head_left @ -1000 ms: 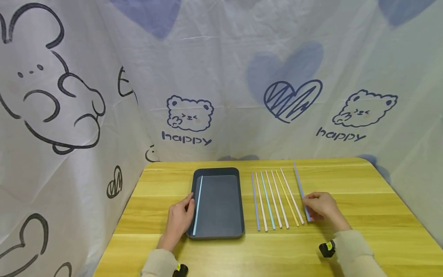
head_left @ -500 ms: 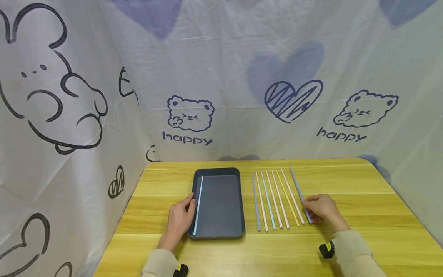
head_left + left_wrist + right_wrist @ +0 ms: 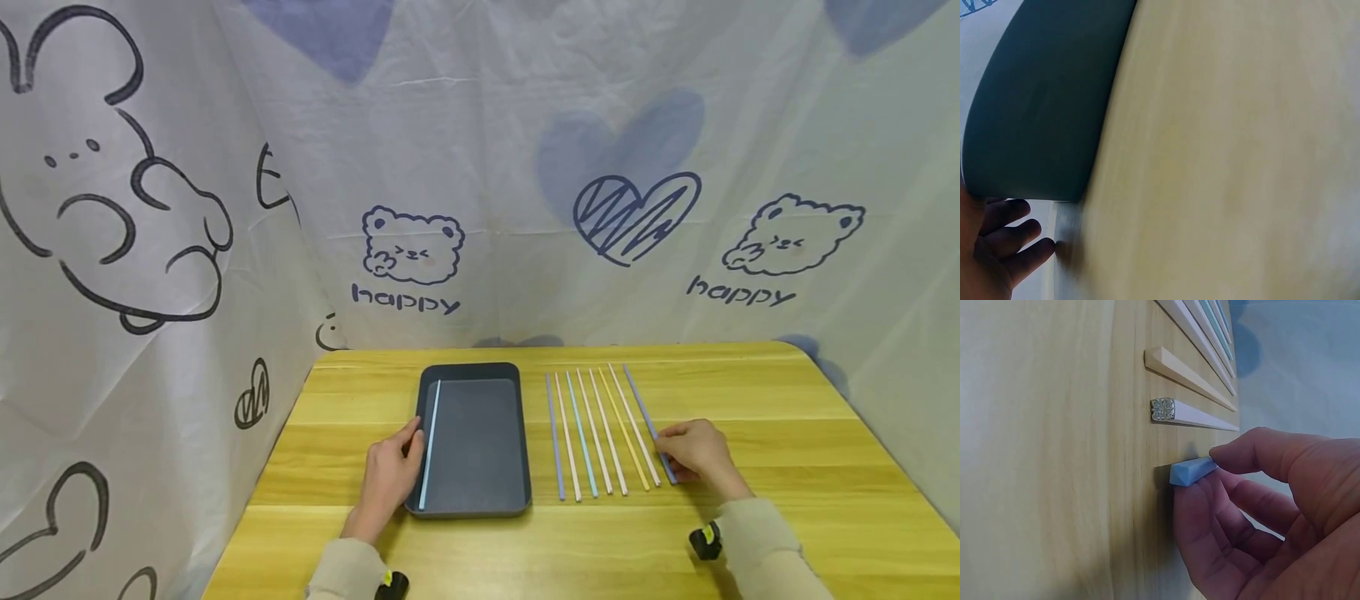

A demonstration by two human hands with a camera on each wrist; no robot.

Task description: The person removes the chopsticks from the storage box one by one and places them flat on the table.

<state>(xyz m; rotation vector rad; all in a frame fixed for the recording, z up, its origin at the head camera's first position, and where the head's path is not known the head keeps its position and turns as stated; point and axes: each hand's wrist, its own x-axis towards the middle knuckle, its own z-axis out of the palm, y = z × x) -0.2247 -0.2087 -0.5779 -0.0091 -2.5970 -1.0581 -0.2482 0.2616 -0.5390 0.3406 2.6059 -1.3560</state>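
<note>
My left hand holds the left rim of a dark grey tray, with thumb and index finger at the edge; its other fingers hang loosely bent beside the tray wall in the left wrist view. One light blue chopstick lies lengthwise along the tray's left side. Over on the right, my right hand pinches a periwinkle-blue chopstick near its thick end between thumb and fingers. It slants close beside a pale pink chopstick whose end is silvery and patterned.
Left of the held chopstick, several others lie in a row, among them a yellow one, a light blue one and a purple-blue one. The wooden table meets a printed curtain at the back.
The periwinkle-blue chopstick in my right hand has shifted: its far tip has swung left and come nearer the table's row. My left hand and the tray have stayed put.
</note>
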